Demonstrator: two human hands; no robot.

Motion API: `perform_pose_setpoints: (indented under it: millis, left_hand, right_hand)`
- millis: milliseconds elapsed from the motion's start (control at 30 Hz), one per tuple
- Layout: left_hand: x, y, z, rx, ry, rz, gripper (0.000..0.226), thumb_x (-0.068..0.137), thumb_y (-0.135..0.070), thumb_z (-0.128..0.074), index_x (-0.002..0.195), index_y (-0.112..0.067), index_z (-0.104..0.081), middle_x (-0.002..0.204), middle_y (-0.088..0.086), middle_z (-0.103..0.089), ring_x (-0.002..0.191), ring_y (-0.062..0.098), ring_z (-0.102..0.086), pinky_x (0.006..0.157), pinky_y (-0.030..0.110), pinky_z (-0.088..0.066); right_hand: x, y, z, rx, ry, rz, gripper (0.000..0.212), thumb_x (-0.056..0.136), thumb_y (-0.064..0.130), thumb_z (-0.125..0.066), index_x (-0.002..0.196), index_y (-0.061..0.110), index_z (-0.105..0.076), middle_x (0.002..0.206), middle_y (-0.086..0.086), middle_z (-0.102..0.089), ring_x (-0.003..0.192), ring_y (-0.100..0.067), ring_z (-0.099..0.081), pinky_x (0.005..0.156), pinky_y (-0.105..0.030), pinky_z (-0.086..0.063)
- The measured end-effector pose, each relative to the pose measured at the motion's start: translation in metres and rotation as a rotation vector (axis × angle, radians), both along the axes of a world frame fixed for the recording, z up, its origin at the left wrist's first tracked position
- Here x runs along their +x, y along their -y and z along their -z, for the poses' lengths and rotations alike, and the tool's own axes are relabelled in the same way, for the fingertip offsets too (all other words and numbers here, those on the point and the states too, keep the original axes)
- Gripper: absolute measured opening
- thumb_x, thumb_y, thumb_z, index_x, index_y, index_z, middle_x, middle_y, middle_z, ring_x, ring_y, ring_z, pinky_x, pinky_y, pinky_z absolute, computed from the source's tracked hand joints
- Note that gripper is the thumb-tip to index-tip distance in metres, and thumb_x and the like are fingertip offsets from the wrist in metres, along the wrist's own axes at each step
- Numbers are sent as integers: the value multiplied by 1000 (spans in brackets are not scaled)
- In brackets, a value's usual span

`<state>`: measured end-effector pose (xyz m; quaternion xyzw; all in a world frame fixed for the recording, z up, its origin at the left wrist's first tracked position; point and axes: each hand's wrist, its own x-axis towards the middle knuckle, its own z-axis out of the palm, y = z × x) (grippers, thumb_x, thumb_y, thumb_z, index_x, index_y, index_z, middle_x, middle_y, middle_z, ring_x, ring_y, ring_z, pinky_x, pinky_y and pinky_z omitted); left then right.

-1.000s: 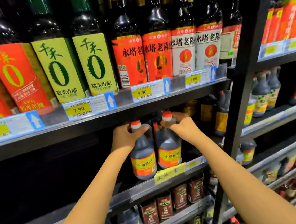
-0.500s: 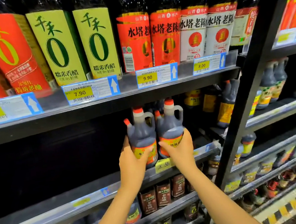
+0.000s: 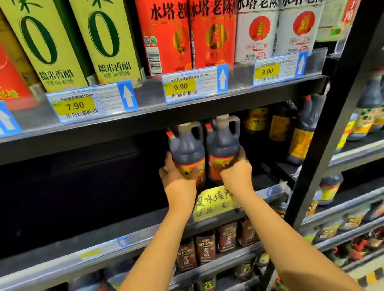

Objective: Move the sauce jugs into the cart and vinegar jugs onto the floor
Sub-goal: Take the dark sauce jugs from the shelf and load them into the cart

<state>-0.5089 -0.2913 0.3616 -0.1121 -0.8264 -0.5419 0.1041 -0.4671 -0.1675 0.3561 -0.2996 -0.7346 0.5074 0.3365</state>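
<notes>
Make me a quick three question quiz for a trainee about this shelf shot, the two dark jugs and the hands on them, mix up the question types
1. True or false: each hand grips its own jug.
2. Which price tag hangs nearest above the jugs? A) 7.90 B) 9.90 C) 8.00
3. What lies just below the jugs on the shelf edge?

Key
1. True: left hand on the left jug, right hand on the right jug.
2. B, the 9.90 tag.
3. A yellow handwritten sign.

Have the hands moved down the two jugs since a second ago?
Yes. Both the left hand and right hand dropped from the caps to the jugs' labels, nearer the yellow handwritten sign.
</notes>
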Motion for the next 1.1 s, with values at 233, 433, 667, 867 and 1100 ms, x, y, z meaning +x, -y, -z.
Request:
perform_pose_setpoints:
  millis: [233,433,667,867,1100]
  left_hand:
    - [-7,-29,0,72,87,-124,66,78,-19,-75,131,0,-40,131,18,-41,110,33,-50,83,28,-37]
    - [-14,-38,2,41,51,-151,61,78,-30,-75,123,-1,-44,126,17,-44,105,33,-53,76,25,-35]
    - [-12,-36,7,11,40,-137,54,79,-23,-74,121,-3,-46,122,17,-46,100,33,-55,77,28,-39]
    - [-12,-25,10,4,67,-76,54,78,-22,-75,122,-7,-48,123,15,-46,101,29,-54,79,24,-38]
    - [-10,-9,12,-86,47,21,70,76,-40,-74,131,-11,-42,128,13,-45,111,32,-52,91,39,-47]
  right_hand:
    - [-17,-8,-2,-142,-26,50,22,95,30,-53,95,8,-56,82,-1,-65,78,-22,-63,63,-22,-56]
    - [-29,-20,-4,-118,3,-20,58,71,15,-81,106,5,-36,98,0,-50,86,-14,-52,63,-10,-33]
    - [-30,-19,-6,-222,-42,-40,61,70,12,-81,112,4,-38,104,-4,-52,88,-14,-51,64,-9,-35]
    - [-19,-14,-6,-25,-76,-27,11,92,2,-50,93,13,-46,89,-2,-56,78,-15,-55,62,-16,-47]
    - [-8,-15,7,-7,29,-13,69,70,21,-79,127,10,-43,114,-10,-61,101,-25,-62,77,-27,-48]
